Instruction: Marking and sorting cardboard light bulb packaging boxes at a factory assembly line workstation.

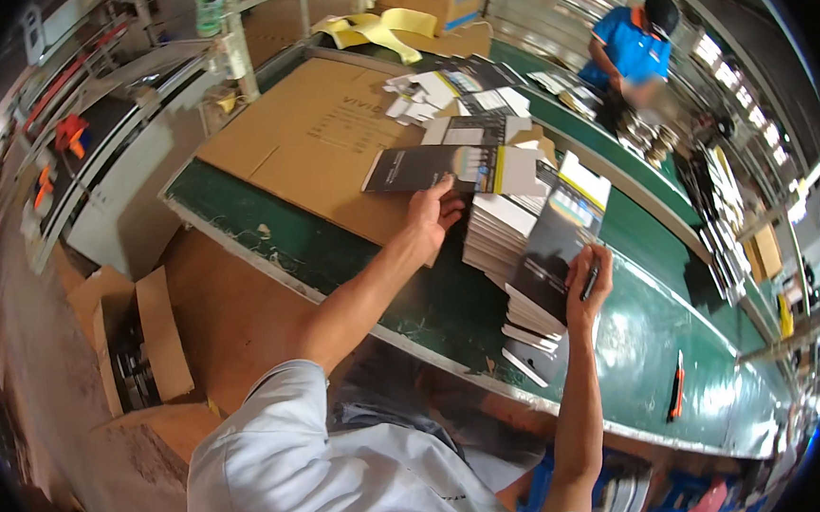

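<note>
My left hand (pixel 434 214) is at the near edge of a flat dark printed carton (pixel 414 170). Its thumb touches the carton and its fingers are spread apart. My right hand (pixel 586 286) is closed around a slim black pen (pixel 590 279). That hand rests at the right edge of another dark printed carton (pixel 553 255), which lies on a leaning stack of flat cartons (pixel 495 241). The stack fans out toward the table's near edge, where white layers show. Fingertips of my right hand are partly hidden.
A large flat brown cardboard sheet (pixel 279 151) covers the left of the green table (pixel 644 335). An orange-and-black utility knife (pixel 676 388) lies at the right. More cartons (pixel 455 86) are piled at the far side. Across the table, a person in blue (pixel 629 50) works. An open box (pixel 136 342) stands lower left.
</note>
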### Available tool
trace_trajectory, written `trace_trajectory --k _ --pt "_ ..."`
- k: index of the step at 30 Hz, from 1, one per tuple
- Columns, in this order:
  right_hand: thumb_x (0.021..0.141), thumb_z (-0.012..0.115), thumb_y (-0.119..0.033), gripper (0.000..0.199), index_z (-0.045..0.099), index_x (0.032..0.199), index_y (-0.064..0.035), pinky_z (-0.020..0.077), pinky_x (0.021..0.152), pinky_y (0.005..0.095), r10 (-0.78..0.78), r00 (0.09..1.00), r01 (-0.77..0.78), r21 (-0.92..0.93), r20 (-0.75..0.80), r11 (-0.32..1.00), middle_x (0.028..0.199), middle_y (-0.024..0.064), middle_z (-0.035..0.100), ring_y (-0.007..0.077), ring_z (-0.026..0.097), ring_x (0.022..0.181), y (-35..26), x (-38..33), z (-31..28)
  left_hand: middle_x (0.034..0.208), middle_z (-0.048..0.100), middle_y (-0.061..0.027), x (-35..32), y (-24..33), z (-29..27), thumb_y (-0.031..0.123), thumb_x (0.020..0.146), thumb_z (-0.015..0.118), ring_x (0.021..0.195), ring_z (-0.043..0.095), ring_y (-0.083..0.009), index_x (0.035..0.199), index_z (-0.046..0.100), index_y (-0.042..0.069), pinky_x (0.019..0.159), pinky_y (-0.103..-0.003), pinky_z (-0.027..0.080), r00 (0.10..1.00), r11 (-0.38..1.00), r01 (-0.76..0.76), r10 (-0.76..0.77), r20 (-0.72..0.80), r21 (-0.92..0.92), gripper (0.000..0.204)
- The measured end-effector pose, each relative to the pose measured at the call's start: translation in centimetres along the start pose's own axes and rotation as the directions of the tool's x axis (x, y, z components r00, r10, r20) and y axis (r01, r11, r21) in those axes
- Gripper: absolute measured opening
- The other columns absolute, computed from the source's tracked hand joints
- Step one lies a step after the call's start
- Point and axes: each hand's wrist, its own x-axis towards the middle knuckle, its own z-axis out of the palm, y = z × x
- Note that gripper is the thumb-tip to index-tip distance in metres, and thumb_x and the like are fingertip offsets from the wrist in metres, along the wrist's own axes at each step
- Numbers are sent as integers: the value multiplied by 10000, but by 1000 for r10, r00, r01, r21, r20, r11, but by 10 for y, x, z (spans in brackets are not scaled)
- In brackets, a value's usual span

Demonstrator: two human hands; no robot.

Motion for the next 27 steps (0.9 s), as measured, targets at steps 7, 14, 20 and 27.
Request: trace_trajectory --k 7,14,20,27 --pt "1051 545 -149 116 557 1033 -35 386 502 214 32 999 -32 -15 1 999 751 14 543 49 476 583 -8 -2 -6 932 701 -45 3 85 0 155 854 715 835 662 -187 1018 697 82 752 -384 591 958 976 -209 216 189 -56 181" --pt "1019 566 -94 57 554 1024 -39 406 530 226 -36 998 33 -62 -49 998 747 17 578 62 503 603 11 5 -1 1332 568 -150 -22 153 -105 -5 893 637 1143 639 -328 1435 409 114 980 -494 567 924 931 -344 311 222 126 600" --pt "1030 581 -134 117 557 976 -32 379 495 227 15 1000 -14 -116 2 993 707 20 558 52 475 542 -7 6 -3 1259 616 -125 -35 120 -121 -34 908 604 1144 642 -307 1384 498 73 953 -463 570 898 900 -419 392 198 118 499" --pt "985 644 -117 101 585 965 -37 446 546 257 56 998 -62 -163 -41 985 691 33 608 83 547 592 -3 1 -2 1231 647 -124 42 182 -38 63 921 658 1087 661 -260 1362 543 49 919 -400 573 834 860 -479 383 397 177 456"
